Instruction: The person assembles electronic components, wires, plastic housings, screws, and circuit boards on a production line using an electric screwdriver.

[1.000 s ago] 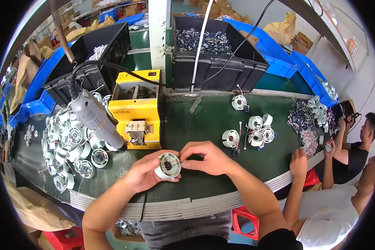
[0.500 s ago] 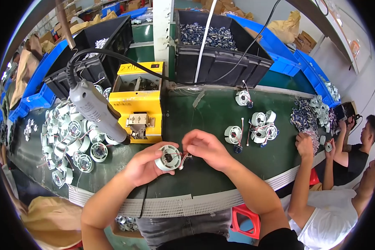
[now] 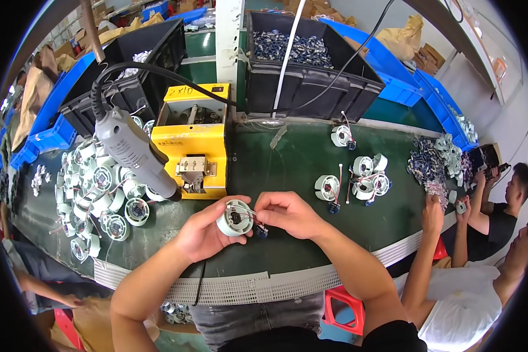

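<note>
My left hand [image 3: 200, 237] cups a round, pale plastic housing [image 3: 236, 219] with a black centre, its open face turned up. Thin red and white wires [image 3: 251, 212] run across the housing toward the right. My right hand [image 3: 288, 215] pinches these wires between thumb and fingers close to the rim. Below those fingertips hangs a small blue circuit board [image 3: 261, 232]. Both hands are above the green worktop, in front of a yellow machine [image 3: 193, 144]. A grey power tool [image 3: 132, 152] slants down at the machine's left.
A heap of pale housings [image 3: 100, 193] covers the left side. Several wired housings [image 3: 364, 186] stand at the right. Black crates [image 3: 311, 88] line the back. Co-workers' hands [image 3: 433, 216] work beside a pile of small parts [image 3: 425, 167] at far right.
My right hand has come down slightly and closed in on the housing. The wires now stretch across its top, and the blue board shows below my fingers. Someone's arm has appeared at lower left.
</note>
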The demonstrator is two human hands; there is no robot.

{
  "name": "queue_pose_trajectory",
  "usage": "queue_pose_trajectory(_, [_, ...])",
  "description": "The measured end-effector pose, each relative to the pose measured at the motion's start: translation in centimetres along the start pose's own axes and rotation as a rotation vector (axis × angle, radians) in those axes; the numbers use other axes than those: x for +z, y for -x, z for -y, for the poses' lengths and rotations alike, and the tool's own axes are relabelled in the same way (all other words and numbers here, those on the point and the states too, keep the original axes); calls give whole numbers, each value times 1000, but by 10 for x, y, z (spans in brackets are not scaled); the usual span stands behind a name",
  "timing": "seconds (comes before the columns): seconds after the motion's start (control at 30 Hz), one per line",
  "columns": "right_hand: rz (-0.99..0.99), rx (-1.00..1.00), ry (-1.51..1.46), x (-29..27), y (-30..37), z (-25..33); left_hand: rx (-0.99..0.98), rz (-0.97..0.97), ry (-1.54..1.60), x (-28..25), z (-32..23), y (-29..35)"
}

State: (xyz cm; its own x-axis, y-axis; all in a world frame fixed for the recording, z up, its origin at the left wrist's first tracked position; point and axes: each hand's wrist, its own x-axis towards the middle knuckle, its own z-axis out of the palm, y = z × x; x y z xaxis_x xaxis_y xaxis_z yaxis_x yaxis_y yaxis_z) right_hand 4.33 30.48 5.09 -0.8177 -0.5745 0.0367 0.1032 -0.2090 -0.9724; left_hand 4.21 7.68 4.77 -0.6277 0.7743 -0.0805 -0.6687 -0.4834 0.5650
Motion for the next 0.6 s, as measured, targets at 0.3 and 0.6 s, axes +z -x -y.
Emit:
queue_pose_trajectory(0.3, [-162, -444, 693, 14, -1, 5, -58, -244, -73, 3, 0, -3])
queue_pose_trajectory(0.6, [-76, -695, 1305, 31, 1, 19, -91, -300, -158, 9, -2, -3])
